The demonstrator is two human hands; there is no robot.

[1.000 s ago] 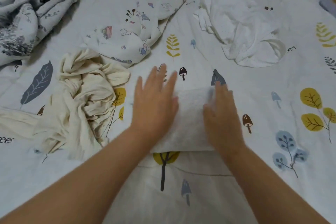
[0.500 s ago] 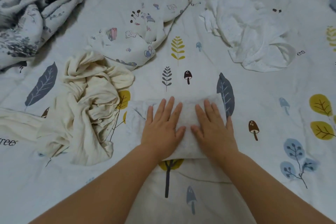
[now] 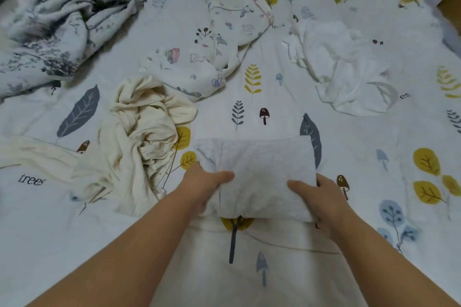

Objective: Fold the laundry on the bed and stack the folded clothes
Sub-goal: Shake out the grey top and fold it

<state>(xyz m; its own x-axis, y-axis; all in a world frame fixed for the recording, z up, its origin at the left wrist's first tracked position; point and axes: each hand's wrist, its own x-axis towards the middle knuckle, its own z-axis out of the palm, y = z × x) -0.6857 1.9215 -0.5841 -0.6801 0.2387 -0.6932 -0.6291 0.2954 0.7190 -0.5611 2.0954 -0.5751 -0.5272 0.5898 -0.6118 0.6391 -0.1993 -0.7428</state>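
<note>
A folded pale grey-white cloth lies on the patterned bed sheet in front of me. My left hand grips its left edge, thumb on top and fingers under the fabric. My right hand grips its right near corner the same way. Unfolded laundry lies around: a crumpled cream garment to the left, a cartoon-print cloth further back in the middle, and a rumpled white garment at the back right.
A bunched grey floral blanket fills the far left corner. A brown box edge shows past the bed's right side. Bare sheet lies to the right of the folded cloth.
Both hands were pressing flat on top of the folded cloth; they have slid out to its left and right edges and taken hold of it.
</note>
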